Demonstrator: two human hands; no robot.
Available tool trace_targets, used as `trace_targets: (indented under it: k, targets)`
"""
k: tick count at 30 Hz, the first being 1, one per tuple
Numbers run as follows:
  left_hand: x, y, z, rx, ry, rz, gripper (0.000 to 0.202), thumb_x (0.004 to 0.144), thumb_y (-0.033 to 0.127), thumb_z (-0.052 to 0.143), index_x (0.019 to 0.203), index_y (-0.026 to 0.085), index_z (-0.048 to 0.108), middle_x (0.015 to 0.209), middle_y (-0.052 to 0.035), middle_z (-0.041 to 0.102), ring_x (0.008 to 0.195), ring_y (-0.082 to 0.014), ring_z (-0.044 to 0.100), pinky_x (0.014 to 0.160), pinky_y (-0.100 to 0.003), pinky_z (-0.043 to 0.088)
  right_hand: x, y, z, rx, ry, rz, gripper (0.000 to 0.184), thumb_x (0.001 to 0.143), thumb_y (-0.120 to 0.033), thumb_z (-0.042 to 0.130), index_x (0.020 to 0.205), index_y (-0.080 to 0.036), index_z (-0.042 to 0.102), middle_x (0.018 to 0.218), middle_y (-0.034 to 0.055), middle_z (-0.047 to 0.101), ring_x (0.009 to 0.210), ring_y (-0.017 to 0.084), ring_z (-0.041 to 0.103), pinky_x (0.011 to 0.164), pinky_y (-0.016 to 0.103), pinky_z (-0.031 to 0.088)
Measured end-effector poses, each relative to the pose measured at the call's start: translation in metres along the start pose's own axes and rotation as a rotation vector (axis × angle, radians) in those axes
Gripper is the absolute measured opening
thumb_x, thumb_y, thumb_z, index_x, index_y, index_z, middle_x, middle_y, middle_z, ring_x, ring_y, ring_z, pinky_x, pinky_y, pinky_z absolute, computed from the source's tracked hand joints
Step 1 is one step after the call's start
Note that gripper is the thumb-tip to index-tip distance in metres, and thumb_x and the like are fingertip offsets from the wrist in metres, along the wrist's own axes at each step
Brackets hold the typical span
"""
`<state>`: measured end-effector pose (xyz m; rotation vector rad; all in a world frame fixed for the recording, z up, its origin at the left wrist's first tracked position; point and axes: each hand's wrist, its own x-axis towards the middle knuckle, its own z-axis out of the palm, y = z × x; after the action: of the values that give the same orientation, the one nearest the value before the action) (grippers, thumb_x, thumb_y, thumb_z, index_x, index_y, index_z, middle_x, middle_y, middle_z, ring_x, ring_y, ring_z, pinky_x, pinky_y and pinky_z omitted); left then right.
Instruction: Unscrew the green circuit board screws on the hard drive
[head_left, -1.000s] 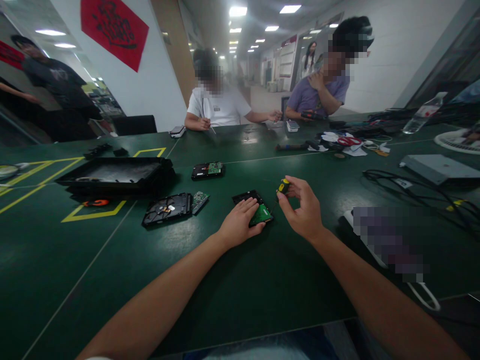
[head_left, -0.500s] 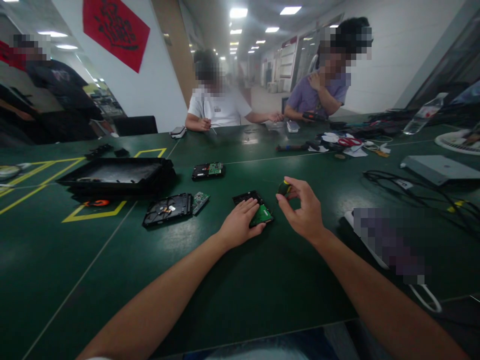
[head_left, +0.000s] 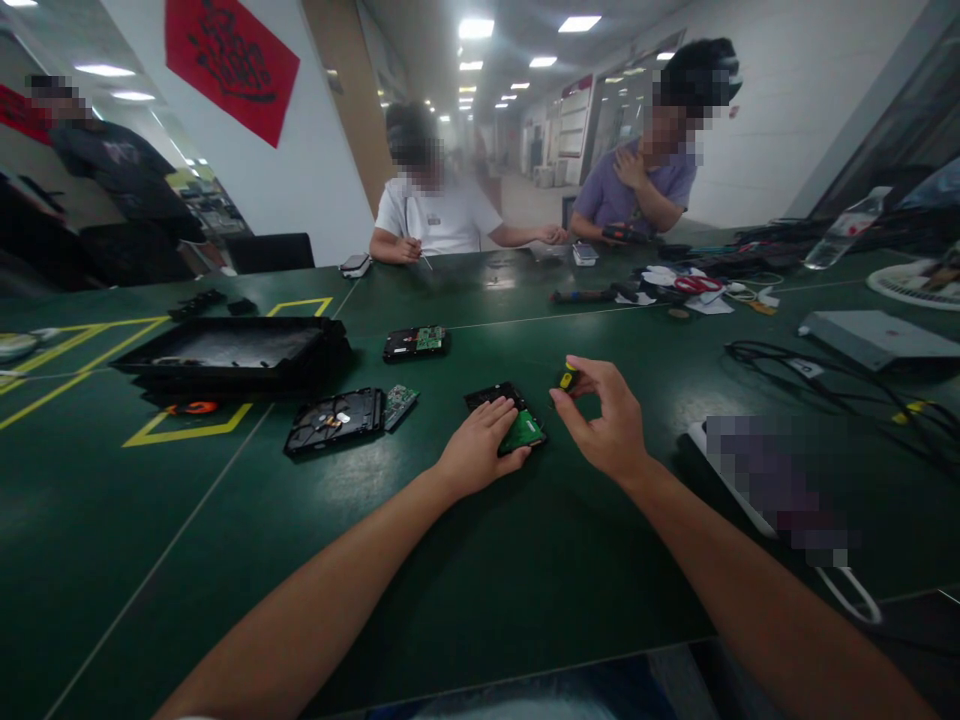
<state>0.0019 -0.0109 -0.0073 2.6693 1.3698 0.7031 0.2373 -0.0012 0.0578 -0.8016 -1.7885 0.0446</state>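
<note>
My left hand (head_left: 480, 445) lies over a hard drive (head_left: 526, 430) on the green table, fingers across its top and thumb along the near edge, holding it down. The drive's green circuit board shows beside the fingers, and its black far end sticks out beyond them. Just right of the drive, my right hand (head_left: 604, 415) pinches a small yellow-and-black screwdriver (head_left: 568, 378) between thumb and fingertips. Its tip is too small to make out. Left of my hands lie an opened black drive case (head_left: 337, 420), a loose circuit board (head_left: 400, 405) and another hard drive (head_left: 415, 343).
A black tray (head_left: 232, 350) stands at the left, with an orange tool (head_left: 193, 407) by it. To the right are a phone-like object (head_left: 772, 480), black cables (head_left: 787, 365), a grey metal box (head_left: 877, 335) and a bottle (head_left: 847, 230). Two people sit across the table (head_left: 375, 560).
The screwdriver has turned a little in my right fingers, so more yellow shows on its handle. My left hand and the hard drive have stayed put.
</note>
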Motion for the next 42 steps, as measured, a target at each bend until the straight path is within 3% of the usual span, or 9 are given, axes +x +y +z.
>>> trace_targets:
  k: [10, 19, 25, 33, 37, 42]
  targets:
    - [0.0000, 0.0018, -0.0019, -0.002, 0.004, -0.001, 0.066, 0.096, 0.051, 0.065, 0.147, 0.012, 0.055, 0.158, -0.0183, 0.052, 0.152, -0.0315, 0.043, 0.128, -0.050, 0.033, -0.0053, 0.0018, 0.0037, 0.092, -0.032, 0.073, 0.056, 0.097, -0.022, 0.064, 0.149, -0.030, 0.048, 0.133, 0.0109, 0.068, 0.102, 0.025, 0.074, 0.091, 0.046, 0.065]
    - [-0.0008, 0.0013, -0.0011, 0.002, 0.012, 0.009, 0.065, 0.095, 0.049, 0.066, 0.147, 0.011, 0.055, 0.157, -0.0188, 0.052, 0.152, -0.0321, 0.043, 0.127, -0.051, 0.033, -0.0024, 0.0009, 0.0019, 0.007, -0.009, 0.025, 0.053, 0.094, -0.023, 0.070, 0.144, -0.030, 0.053, 0.122, 0.0087, 0.065, 0.085, 0.020, 0.069, 0.080, 0.042, 0.065]
    - [-0.0006, 0.0021, -0.0012, -0.003, 0.020, 0.005, 0.066, 0.095, 0.049, 0.067, 0.146, 0.009, 0.055, 0.156, -0.0206, 0.053, 0.151, -0.0329, 0.044, 0.127, -0.051, 0.034, -0.0020, -0.0002, 0.0019, 0.034, -0.020, 0.034, 0.054, 0.095, -0.020, 0.065, 0.146, -0.030, 0.051, 0.125, 0.0100, 0.065, 0.092, 0.022, 0.070, 0.081, 0.042, 0.065]
    - [-0.0001, 0.0013, -0.0018, -0.020, 0.022, 0.006, 0.064, 0.095, 0.048, 0.067, 0.147, 0.014, 0.055, 0.157, -0.0174, 0.052, 0.151, -0.0323, 0.044, 0.126, -0.052, 0.035, -0.0060, 0.0011, 0.0070, 0.095, -0.033, 0.085, 0.060, 0.094, -0.019, 0.065, 0.150, -0.030, 0.047, 0.130, 0.0111, 0.065, 0.098, 0.024, 0.073, 0.087, 0.045, 0.065]
    - [0.0001, 0.0018, -0.0014, -0.022, 0.028, 0.005, 0.065, 0.094, 0.048, 0.068, 0.149, 0.015, 0.054, 0.159, -0.0169, 0.051, 0.151, -0.0325, 0.043, 0.126, -0.053, 0.035, -0.0057, 0.0018, 0.0069, 0.054, -0.022, 0.079, 0.059, 0.094, -0.023, 0.069, 0.148, -0.031, 0.049, 0.127, 0.0100, 0.065, 0.091, 0.023, 0.072, 0.082, 0.045, 0.066]
    - [-0.0003, 0.0019, -0.0005, -0.021, 0.031, 0.007, 0.064, 0.094, 0.047, 0.068, 0.148, 0.014, 0.054, 0.158, -0.0175, 0.051, 0.151, -0.0325, 0.044, 0.127, -0.053, 0.034, -0.0042, 0.0026, 0.0044, 0.041, -0.024, 0.031, 0.058, 0.093, -0.023, 0.072, 0.147, -0.031, 0.051, 0.129, 0.0102, 0.062, 0.096, 0.024, 0.069, 0.078, 0.043, 0.066]
